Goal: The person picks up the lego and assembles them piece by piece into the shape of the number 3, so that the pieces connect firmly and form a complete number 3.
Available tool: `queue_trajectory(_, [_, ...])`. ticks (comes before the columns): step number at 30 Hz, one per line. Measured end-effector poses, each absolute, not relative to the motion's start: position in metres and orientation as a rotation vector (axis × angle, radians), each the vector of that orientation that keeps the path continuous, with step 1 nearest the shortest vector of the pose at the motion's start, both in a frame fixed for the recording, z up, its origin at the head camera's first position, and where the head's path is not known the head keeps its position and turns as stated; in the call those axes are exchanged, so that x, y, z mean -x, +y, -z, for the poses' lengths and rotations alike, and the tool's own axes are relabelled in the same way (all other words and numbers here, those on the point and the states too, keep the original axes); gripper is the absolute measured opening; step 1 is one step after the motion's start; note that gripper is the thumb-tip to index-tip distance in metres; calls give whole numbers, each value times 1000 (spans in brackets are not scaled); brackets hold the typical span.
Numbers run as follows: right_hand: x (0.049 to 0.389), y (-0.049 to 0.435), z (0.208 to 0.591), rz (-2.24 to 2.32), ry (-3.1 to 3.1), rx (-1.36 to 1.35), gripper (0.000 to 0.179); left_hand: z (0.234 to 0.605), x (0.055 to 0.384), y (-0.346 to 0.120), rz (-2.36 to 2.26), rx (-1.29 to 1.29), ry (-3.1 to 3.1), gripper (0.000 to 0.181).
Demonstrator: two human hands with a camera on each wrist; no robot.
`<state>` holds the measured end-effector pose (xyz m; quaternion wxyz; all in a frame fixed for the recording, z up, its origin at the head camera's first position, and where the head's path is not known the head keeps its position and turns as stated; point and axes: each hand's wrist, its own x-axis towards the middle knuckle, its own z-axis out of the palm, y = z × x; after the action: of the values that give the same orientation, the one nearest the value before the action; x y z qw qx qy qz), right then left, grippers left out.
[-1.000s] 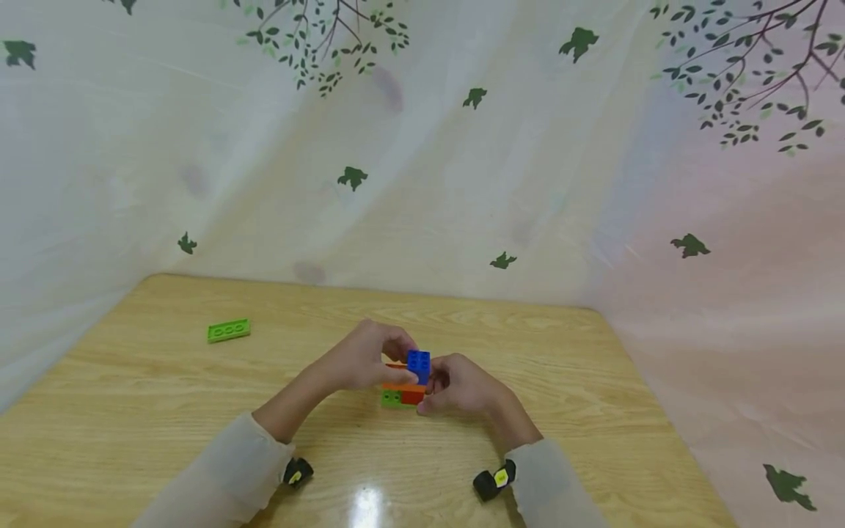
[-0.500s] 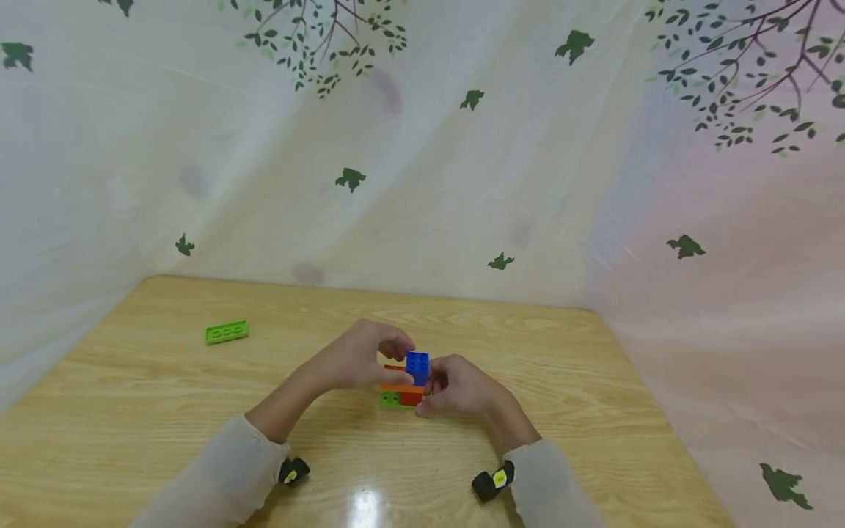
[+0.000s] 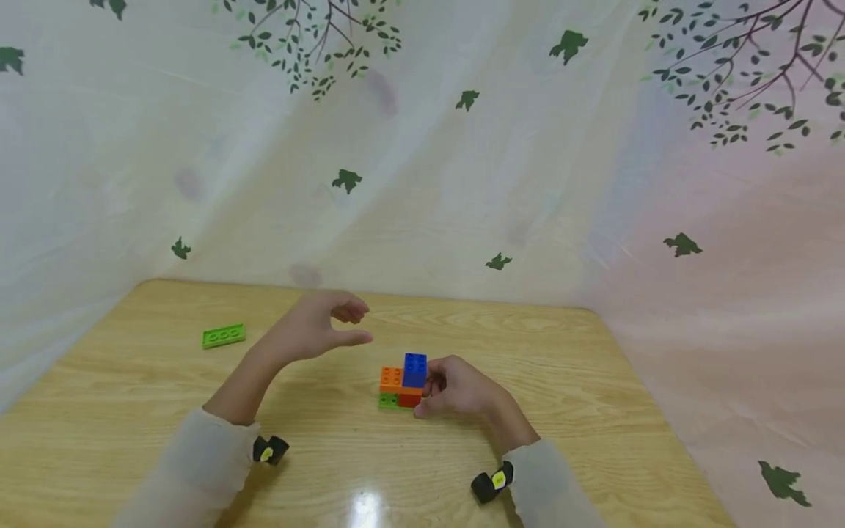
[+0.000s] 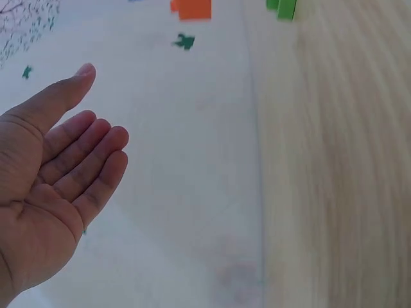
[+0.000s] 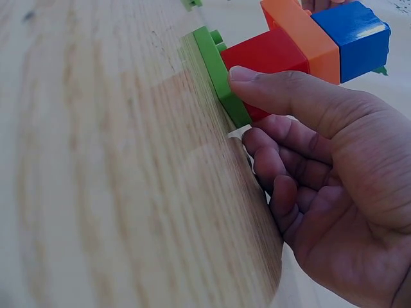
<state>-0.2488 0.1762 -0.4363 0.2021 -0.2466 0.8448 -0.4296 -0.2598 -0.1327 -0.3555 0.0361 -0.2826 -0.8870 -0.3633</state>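
A stack of toy building bricks stands on the table in the middle of the head view. From the bottom up it has a green plate [image 5: 215, 74], a red brick [image 5: 266, 58], an orange brick [image 3: 391, 378] and a blue brick [image 3: 415, 370] at the right end of the top. My right hand [image 3: 462, 387] grips the stack's right end low down, thumb along the near side of the green plate and red brick, the other fingers partly hidden behind. Off to the upper left of the stack, my left hand [image 3: 315, 328] is in the air, fingers relaxed, holding nothing.
Another green plate [image 3: 224, 336] lies at the far left of the wooden table [image 3: 370, 455], left of my left hand. A pale cloth [image 3: 422, 220] with printed leaves hangs behind the table's back edge.
My left hand has let go of the bricks and moved left and away from me, uncovering the orange brick. My right hand and the stack stay in place.
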Motion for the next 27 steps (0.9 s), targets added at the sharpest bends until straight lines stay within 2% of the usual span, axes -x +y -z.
queue_trajectory(7, [250,177,439,1226,2340,685,29,347,270,-172,1019,771,-2677,47])
queue_trajectory(14, [250,177,439,1218,2348,686,28,342,271,-216,1040,561,-2747,52])
queue_trajectory(27, [248,177,439,1218,2350,688,28,374,282,-299,900,290,-2880,68])
